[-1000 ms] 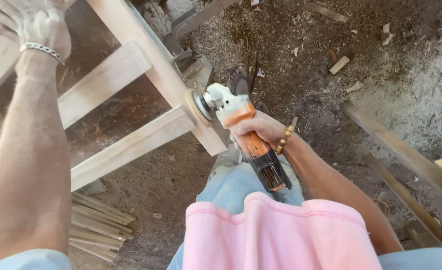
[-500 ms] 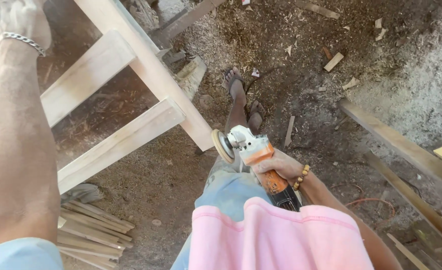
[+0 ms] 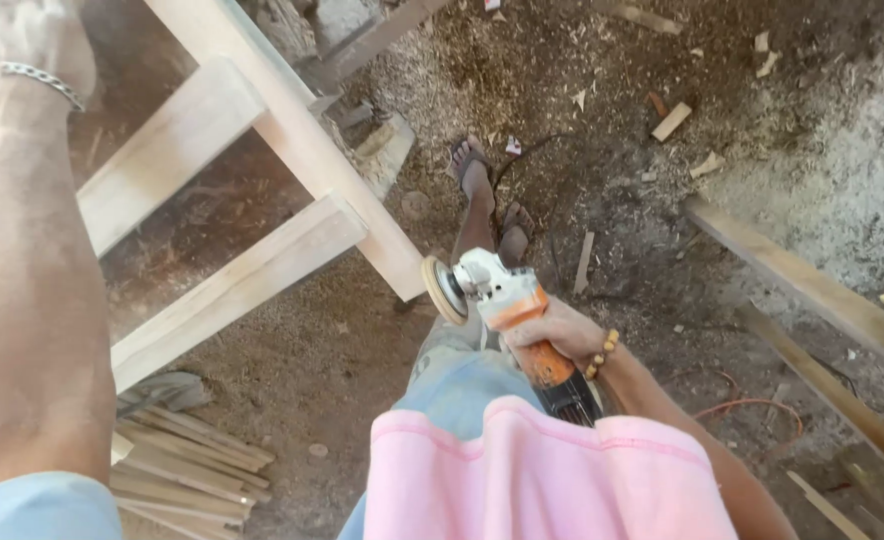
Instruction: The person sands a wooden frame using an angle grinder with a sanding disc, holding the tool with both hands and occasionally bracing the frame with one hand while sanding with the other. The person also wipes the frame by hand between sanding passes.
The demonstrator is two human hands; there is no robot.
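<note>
Sanding paused: right hand (image 3: 552,335) wrapped tight round grinder (image 3: 497,305), disc (image 3: 440,290) just off frame leg (image 3: 362,210). Left hand (image 3: 37,40) up on frame, grip unclear. Next pass likely needs disc flat on wood.

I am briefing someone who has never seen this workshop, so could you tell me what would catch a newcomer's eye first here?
First comes the orange and white angle grinder at centre, gripped by the right hand, its sanding disc clear of the wood. Next is the pale wooden frame running across the upper left, with the left hand at its top corner. A bundle of thin wooden slats lies on the sawdust-covered ground at lower left.
</note>
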